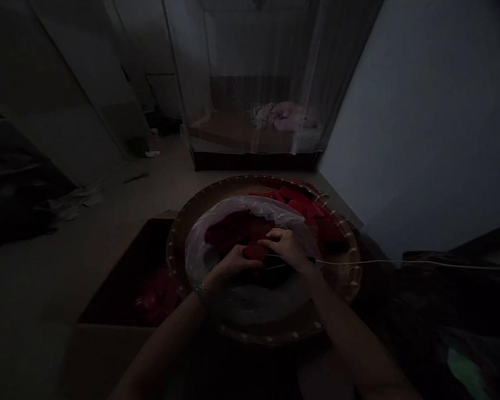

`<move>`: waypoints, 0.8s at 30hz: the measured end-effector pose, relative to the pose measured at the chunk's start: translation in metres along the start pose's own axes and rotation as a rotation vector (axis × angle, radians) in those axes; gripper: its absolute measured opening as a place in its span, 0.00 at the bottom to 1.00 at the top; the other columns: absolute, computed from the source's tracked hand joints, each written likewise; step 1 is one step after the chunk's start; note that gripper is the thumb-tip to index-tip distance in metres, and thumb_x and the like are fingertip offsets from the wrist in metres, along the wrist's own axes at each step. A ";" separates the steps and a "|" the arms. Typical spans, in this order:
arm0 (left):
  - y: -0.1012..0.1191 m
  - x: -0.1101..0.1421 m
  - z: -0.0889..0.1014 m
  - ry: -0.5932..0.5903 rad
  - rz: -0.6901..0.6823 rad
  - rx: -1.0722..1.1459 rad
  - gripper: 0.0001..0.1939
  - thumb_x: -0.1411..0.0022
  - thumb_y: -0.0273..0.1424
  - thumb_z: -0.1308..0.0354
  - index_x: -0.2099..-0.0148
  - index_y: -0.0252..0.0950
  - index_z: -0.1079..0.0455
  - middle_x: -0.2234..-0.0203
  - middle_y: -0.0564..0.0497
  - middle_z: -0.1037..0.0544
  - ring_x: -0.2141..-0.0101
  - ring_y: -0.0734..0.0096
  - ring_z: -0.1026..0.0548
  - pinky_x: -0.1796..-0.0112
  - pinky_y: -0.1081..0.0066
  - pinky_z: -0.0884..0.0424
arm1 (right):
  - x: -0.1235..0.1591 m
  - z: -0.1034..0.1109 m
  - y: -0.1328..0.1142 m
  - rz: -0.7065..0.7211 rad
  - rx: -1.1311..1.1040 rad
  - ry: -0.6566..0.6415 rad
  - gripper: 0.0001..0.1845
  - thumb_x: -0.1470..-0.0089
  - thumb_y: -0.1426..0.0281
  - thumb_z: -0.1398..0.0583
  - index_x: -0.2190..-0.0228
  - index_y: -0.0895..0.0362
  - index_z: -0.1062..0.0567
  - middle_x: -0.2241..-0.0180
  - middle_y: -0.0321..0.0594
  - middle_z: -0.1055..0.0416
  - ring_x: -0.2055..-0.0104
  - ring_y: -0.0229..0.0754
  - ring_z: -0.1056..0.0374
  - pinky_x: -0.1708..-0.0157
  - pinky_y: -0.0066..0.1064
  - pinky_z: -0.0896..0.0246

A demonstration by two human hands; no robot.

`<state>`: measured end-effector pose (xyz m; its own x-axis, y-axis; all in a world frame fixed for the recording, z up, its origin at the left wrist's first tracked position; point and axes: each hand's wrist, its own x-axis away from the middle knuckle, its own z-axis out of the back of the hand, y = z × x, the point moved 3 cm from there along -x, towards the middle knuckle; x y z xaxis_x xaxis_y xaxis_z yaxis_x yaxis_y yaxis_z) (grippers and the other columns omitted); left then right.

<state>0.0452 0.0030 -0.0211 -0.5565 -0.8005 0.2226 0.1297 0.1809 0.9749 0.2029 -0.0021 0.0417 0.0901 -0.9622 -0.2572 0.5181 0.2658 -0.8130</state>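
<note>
A round woven basket tray [179, 233] lies in front of me in a dim room. Inside it sits a clear plastic bag [204, 244] filled with flat red pieces, and more red pieces [308, 208] lie loose on the tray's far right side. My left hand [233, 264] and my right hand [287, 247] meet over the bag's mouth, both closed around a small stack of red pieces [256, 251]. A bangle shows on my left wrist.
An open cardboard box [120, 289] with something red inside stands left of the tray. A thin white cord [400, 262] runs off to the right. A netted bed [254, 128] stands behind, a pale wall at right, clutter on the floor at left.
</note>
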 end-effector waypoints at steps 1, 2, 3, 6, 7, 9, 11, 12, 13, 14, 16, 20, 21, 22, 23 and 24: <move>0.000 0.000 0.000 -0.006 0.000 -0.008 0.21 0.62 0.38 0.30 0.68 0.29 0.28 0.80 0.55 0.28 0.80 0.78 0.33 0.76 0.76 0.37 | 0.000 0.000 0.001 0.003 -0.005 -0.007 0.12 0.54 0.61 0.38 0.78 0.58 0.25 0.77 0.36 0.27 0.73 0.38 0.33 0.72 0.27 0.41; 0.001 0.001 0.001 -0.006 -0.002 -0.001 0.21 0.61 0.38 0.30 0.68 0.29 0.28 0.80 0.55 0.28 0.79 0.78 0.33 0.75 0.76 0.37 | 0.001 -0.001 0.001 0.006 -0.003 -0.016 0.12 0.54 0.61 0.38 0.78 0.57 0.25 0.76 0.36 0.27 0.73 0.38 0.33 0.72 0.27 0.41; 0.001 0.001 0.001 0.001 -0.005 0.020 0.21 0.61 0.38 0.30 0.67 0.28 0.28 0.80 0.55 0.28 0.79 0.79 0.33 0.75 0.77 0.37 | 0.001 -0.003 0.002 0.011 0.004 -0.028 0.12 0.54 0.61 0.38 0.78 0.57 0.25 0.76 0.36 0.27 0.73 0.38 0.33 0.72 0.27 0.41; 0.003 0.002 0.001 0.036 0.009 0.098 0.22 0.60 0.39 0.30 0.67 0.28 0.28 0.79 0.55 0.28 0.79 0.80 0.33 0.75 0.77 0.37 | 0.002 -0.011 0.002 0.041 0.015 -0.056 0.12 0.54 0.61 0.37 0.79 0.57 0.24 0.76 0.36 0.27 0.72 0.38 0.33 0.71 0.27 0.40; 0.003 0.002 0.001 0.043 0.020 0.109 0.22 0.60 0.39 0.30 0.67 0.28 0.28 0.80 0.55 0.28 0.79 0.80 0.33 0.75 0.77 0.37 | 0.002 -0.012 0.002 0.046 0.013 -0.054 0.12 0.54 0.61 0.37 0.79 0.57 0.24 0.76 0.36 0.27 0.72 0.38 0.33 0.70 0.27 0.40; 0.002 0.002 0.001 0.037 0.041 0.120 0.22 0.62 0.38 0.29 0.68 0.28 0.28 0.80 0.55 0.28 0.80 0.80 0.33 0.75 0.78 0.37 | 0.000 -0.012 0.004 0.024 0.010 -0.044 0.13 0.54 0.60 0.38 0.78 0.57 0.24 0.76 0.36 0.27 0.72 0.38 0.32 0.71 0.27 0.41; 0.001 0.002 0.001 0.025 0.055 0.141 0.22 0.63 0.37 0.29 0.67 0.28 0.28 0.79 0.54 0.27 0.79 0.79 0.32 0.75 0.77 0.35 | -0.002 -0.006 0.009 -0.035 0.011 -0.058 0.16 0.50 0.58 0.41 0.77 0.57 0.23 0.77 0.35 0.27 0.74 0.38 0.33 0.73 0.27 0.41; 0.000 0.002 0.002 0.027 0.055 0.163 0.23 0.62 0.38 0.29 0.66 0.28 0.28 0.77 0.53 0.26 0.78 0.78 0.30 0.74 0.76 0.35 | -0.003 -0.001 0.013 -0.057 0.018 -0.085 0.18 0.48 0.57 0.43 0.76 0.57 0.23 0.78 0.35 0.27 0.75 0.38 0.33 0.74 0.27 0.41; 0.000 0.002 0.002 0.038 0.056 0.189 0.24 0.62 0.38 0.29 0.64 0.28 0.28 0.76 0.51 0.25 0.78 0.76 0.29 0.74 0.76 0.34 | -0.002 0.003 0.018 -0.068 0.029 -0.127 0.20 0.46 0.57 0.46 0.73 0.58 0.23 0.77 0.35 0.27 0.75 0.38 0.33 0.74 0.27 0.41; 0.000 0.002 0.003 0.061 0.057 0.216 0.25 0.61 0.38 0.29 0.63 0.27 0.28 0.75 0.50 0.24 0.77 0.75 0.28 0.73 0.75 0.33 | -0.001 0.007 0.023 -0.049 0.059 -0.186 0.18 0.45 0.58 0.47 0.69 0.57 0.23 0.73 0.36 0.26 0.72 0.39 0.31 0.72 0.28 0.40; 0.001 0.002 0.004 0.114 0.057 0.263 0.26 0.59 0.39 0.30 0.60 0.27 0.28 0.74 0.48 0.23 0.76 0.72 0.27 0.73 0.73 0.31 | 0.005 0.011 0.034 0.023 0.227 -0.294 0.16 0.51 0.61 0.39 0.61 0.57 0.24 0.62 0.40 0.25 0.61 0.43 0.31 0.62 0.31 0.39; 0.004 0.002 0.005 0.193 0.062 0.333 0.26 0.58 0.38 0.31 0.59 0.28 0.29 0.72 0.46 0.22 0.75 0.69 0.25 0.73 0.72 0.29 | 0.021 0.006 0.058 -0.012 0.656 -0.448 0.34 0.63 0.70 0.33 0.51 0.59 0.30 0.55 0.50 0.29 0.53 0.52 0.35 0.54 0.38 0.43; 0.005 0.002 0.004 0.202 0.063 0.348 0.26 0.58 0.37 0.30 0.59 0.28 0.29 0.72 0.46 0.22 0.75 0.69 0.25 0.73 0.72 0.29 | 0.024 0.003 0.061 -0.025 0.713 -0.461 0.35 0.63 0.72 0.33 0.50 0.60 0.31 0.55 0.50 0.29 0.52 0.53 0.35 0.54 0.39 0.43; 0.005 0.002 0.004 0.207 0.060 0.361 0.26 0.59 0.37 0.30 0.60 0.28 0.29 0.72 0.45 0.22 0.75 0.69 0.25 0.73 0.72 0.29 | 0.025 0.000 0.062 -0.029 0.752 -0.471 0.34 0.63 0.72 0.34 0.50 0.59 0.31 0.55 0.50 0.29 0.52 0.54 0.35 0.55 0.39 0.43; 0.005 0.002 0.005 0.206 0.052 0.371 0.26 0.60 0.36 0.29 0.60 0.28 0.29 0.71 0.45 0.22 0.75 0.69 0.24 0.73 0.72 0.29 | 0.026 -0.003 0.062 -0.022 0.773 -0.479 0.33 0.62 0.73 0.34 0.50 0.59 0.31 0.55 0.50 0.29 0.52 0.53 0.35 0.55 0.39 0.43; 0.005 0.002 0.005 0.199 0.038 0.376 0.26 0.60 0.36 0.29 0.60 0.27 0.29 0.70 0.44 0.22 0.74 0.69 0.24 0.72 0.72 0.29 | 0.027 -0.006 0.062 -0.012 0.784 -0.487 0.32 0.62 0.73 0.35 0.51 0.59 0.30 0.55 0.50 0.30 0.52 0.53 0.35 0.55 0.38 0.43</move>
<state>0.0410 0.0051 -0.0153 -0.3827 -0.8775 0.2891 -0.1822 0.3785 0.9075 0.2326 -0.0110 -0.0183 0.3367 -0.9308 0.1423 0.9332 0.3097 -0.1820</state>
